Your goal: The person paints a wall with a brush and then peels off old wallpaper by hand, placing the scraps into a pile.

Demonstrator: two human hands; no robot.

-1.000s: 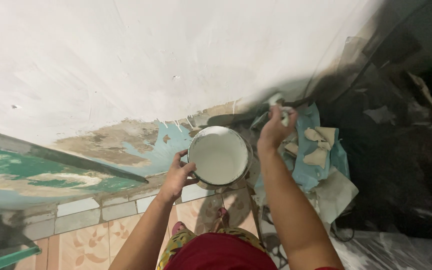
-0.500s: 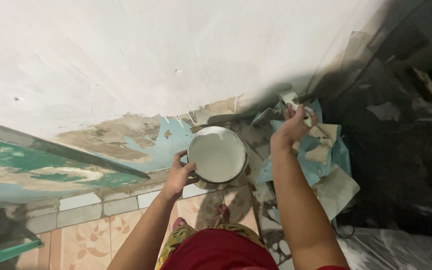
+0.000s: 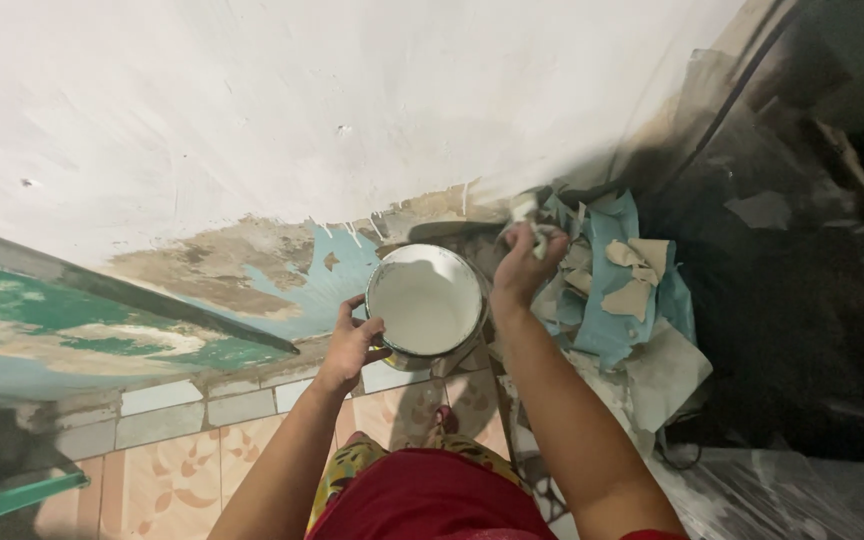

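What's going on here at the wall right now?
A person stands close to a white-painted wall. The left hand grips the rim of a pail of white paint. The right hand holds a paint-covered brush low against the wall, above a heap of torn blue paper scraps.

Wall (image 3: 332, 90) was brightly and evenly lit, nearly washed out at upper left, light fell off sharply toward a deep shadowed right side, dark corner detail was murky, wide-angle bending showed at the edges, focus was slightly soft throughout
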